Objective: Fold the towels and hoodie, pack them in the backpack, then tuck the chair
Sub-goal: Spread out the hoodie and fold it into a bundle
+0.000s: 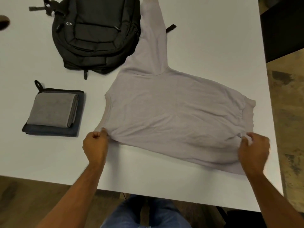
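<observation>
Grip: While the pale lilac cotton hoodie (174, 112) lies flat on the white bench (213, 38), the left hand (95, 145) and right hand (254, 151) pinch its near corners, fingers clenched.
Risk: uneven pulling may skew the fold.
Hidden: one sleeve's cuff is cut off; chair unseen.

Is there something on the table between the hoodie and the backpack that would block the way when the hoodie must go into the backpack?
Nothing visible lies between them: the hoodie already touches the backpack, one sleeve running along its right side. The folded towels sit apart to the left. The backpack looks closed, though, so it likely needs opening first. Both the left hand and right hand grip the hoodie.
</observation>
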Demonstrator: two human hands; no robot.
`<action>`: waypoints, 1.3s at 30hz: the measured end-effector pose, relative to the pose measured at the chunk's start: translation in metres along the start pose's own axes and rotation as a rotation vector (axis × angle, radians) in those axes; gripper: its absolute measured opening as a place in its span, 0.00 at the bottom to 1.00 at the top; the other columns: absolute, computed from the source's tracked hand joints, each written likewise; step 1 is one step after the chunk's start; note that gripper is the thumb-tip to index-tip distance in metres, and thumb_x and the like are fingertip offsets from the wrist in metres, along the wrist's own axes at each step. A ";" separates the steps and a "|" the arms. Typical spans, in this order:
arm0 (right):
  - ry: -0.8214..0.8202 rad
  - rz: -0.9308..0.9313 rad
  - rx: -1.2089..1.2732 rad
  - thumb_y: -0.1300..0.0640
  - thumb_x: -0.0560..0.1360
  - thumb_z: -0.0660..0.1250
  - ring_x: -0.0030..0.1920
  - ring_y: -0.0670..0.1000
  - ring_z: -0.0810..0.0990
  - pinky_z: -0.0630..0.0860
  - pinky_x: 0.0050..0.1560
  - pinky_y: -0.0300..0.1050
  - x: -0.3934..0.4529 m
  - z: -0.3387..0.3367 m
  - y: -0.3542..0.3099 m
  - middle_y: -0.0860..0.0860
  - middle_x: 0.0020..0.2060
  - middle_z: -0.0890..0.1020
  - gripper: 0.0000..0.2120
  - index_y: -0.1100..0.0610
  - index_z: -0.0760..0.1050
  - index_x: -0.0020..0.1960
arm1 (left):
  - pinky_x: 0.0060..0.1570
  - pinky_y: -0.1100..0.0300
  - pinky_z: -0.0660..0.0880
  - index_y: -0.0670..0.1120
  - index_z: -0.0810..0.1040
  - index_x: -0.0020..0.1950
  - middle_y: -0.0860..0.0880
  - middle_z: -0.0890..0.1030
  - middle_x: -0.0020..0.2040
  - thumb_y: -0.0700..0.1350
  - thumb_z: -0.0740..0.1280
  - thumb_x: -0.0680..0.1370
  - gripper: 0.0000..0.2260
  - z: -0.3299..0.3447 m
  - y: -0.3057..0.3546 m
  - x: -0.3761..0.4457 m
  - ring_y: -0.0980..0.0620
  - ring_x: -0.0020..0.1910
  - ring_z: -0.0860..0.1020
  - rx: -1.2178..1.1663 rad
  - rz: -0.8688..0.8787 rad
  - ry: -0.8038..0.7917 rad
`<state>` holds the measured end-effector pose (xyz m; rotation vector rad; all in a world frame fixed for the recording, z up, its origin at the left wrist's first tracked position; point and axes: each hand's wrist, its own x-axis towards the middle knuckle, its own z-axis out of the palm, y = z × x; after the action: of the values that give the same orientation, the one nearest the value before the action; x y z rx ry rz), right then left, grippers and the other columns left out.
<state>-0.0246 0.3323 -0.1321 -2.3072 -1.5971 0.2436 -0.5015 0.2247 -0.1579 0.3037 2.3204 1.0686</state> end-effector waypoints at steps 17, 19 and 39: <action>-0.592 -0.894 -0.332 0.31 0.80 0.48 0.82 0.54 0.40 0.48 0.77 0.69 -0.138 0.131 -0.140 0.54 0.82 0.38 0.39 0.49 0.40 0.83 | 0.44 0.55 0.76 0.43 0.82 0.50 0.48 0.83 0.43 0.38 0.65 0.80 0.06 -0.013 -0.006 0.056 0.47 0.43 0.81 0.408 0.370 -0.207; -0.592 -0.895 -0.327 0.29 0.80 0.45 0.82 0.54 0.39 0.47 0.77 0.69 -0.139 0.130 -0.141 0.54 0.82 0.38 0.39 0.48 0.39 0.83 | 0.47 0.54 0.77 0.41 0.82 0.53 0.45 0.83 0.47 0.35 0.64 0.79 0.08 -0.012 -0.008 0.055 0.45 0.47 0.81 0.381 0.387 -0.182; -0.574 -0.608 -0.203 0.32 0.81 0.42 0.81 0.50 0.38 0.41 0.79 0.64 -0.063 0.134 -0.171 0.51 0.82 0.40 0.35 0.47 0.40 0.83 | 0.60 0.42 0.69 0.41 0.78 0.52 0.40 0.77 0.61 0.30 0.74 0.69 0.14 0.001 -0.023 0.038 0.37 0.60 0.75 0.743 0.931 -0.178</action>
<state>-0.2394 0.3509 -0.1988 -1.8403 -2.6197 0.6540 -0.5314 0.2260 -0.1909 1.7961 2.3184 0.4147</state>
